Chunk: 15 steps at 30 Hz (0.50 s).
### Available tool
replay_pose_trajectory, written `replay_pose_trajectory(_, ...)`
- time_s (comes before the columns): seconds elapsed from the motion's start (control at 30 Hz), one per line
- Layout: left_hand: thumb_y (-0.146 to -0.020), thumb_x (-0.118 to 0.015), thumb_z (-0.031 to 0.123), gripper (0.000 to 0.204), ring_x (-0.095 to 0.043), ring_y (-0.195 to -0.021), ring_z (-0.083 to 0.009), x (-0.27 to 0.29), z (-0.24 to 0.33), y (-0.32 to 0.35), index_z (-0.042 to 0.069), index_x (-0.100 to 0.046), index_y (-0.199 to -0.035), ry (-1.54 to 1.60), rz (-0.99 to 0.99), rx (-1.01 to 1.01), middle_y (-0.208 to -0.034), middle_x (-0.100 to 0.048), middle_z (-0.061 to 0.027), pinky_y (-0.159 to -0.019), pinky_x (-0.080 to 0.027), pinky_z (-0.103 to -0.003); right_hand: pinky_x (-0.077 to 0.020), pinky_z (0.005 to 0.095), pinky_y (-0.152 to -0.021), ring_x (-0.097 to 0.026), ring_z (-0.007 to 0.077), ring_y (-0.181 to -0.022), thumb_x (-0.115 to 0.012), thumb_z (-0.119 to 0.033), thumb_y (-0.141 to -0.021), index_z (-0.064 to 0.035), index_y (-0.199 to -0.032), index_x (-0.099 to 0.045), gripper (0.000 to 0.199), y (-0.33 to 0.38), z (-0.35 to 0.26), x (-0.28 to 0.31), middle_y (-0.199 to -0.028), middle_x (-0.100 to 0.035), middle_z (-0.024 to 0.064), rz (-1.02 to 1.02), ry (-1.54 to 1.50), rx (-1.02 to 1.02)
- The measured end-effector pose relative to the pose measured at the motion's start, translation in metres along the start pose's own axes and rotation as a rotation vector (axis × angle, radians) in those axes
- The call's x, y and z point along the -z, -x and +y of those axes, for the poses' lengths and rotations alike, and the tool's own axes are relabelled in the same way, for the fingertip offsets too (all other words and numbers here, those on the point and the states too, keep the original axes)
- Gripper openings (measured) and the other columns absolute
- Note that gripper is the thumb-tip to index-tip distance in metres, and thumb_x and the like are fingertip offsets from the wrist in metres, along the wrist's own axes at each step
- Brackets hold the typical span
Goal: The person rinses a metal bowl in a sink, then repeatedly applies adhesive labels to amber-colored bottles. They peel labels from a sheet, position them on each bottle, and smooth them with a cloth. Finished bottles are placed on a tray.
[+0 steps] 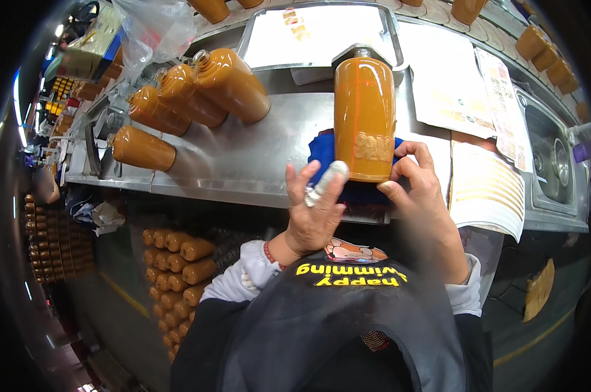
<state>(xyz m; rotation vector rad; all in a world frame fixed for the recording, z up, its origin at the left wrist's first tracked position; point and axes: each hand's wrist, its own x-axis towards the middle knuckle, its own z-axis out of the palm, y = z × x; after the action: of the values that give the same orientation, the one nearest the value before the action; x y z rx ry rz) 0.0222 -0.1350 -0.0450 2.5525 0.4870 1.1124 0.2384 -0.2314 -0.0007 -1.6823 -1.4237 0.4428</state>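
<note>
A glossy amber-brown bottle point(365, 111) lies on its side in front of me, its neck pointing away. Raised gold lettering point(372, 146) shows near its base, and a blue cloth point(320, 149) lies under it. My right hand point(423, 186) is at the base's right corner, thumb and bent fingers closed against the bottle. At the left corner is my left hand point(314, 212), fingers spread. One of its fingers wears a white wrap point(327, 184) and comes up to the bottle's edge; whether it touches, I cannot tell.
Several similar bottles point(233, 85) stand on the metal bench point(289, 124) to the left. A metal tray point(244, 46) with white sheets is at the back. Printed sheets point(449, 85) and a gold-striped sheet point(488, 186) lie right, beside a sink point(550, 163). Stacked bottles point(178, 261) fill the lower left.
</note>
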Motion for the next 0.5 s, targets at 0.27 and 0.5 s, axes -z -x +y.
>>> replay_pose_trajectory(0.27, -0.086, -0.069, 0.013, 0.042, -0.045, -0.132, -0.0354, 0.006, -0.005, -0.019, 0.012, -0.066, -0.128, -0.208, -0.028, -0.263, -0.128, -0.058, -0.0172, -0.120, -0.015, -0.060, -0.0428, 0.0417, -0.097, -0.050, 0.0347, -0.115, -0.076, -0.010, -0.079, -0.0037, -0.084, -0.056, 0.022, -0.002, 0.003, 0.002, -0.115, -0.051, 0.0159, 0.019, -0.035, 0.088)
replay_pose_trajectory(0.5, -0.082, -0.068, 0.003, 0.036, -0.048, -0.126, -0.0298, 0.006, 0.001, -0.060, 0.016, -0.070, -0.116, -0.171, -0.099, -0.513, -0.120, -0.061, -0.0106, -0.121, -0.012, -0.059, -0.0457, 0.0379, -0.099, -0.055, 0.0300, -0.118, -0.065, 0.004, -0.084, -0.0030, -0.101, -0.063, 0.019, -0.003, 0.017, 0.056, -0.120, -0.057, 0.0142, 0.073, -0.019, 0.131)
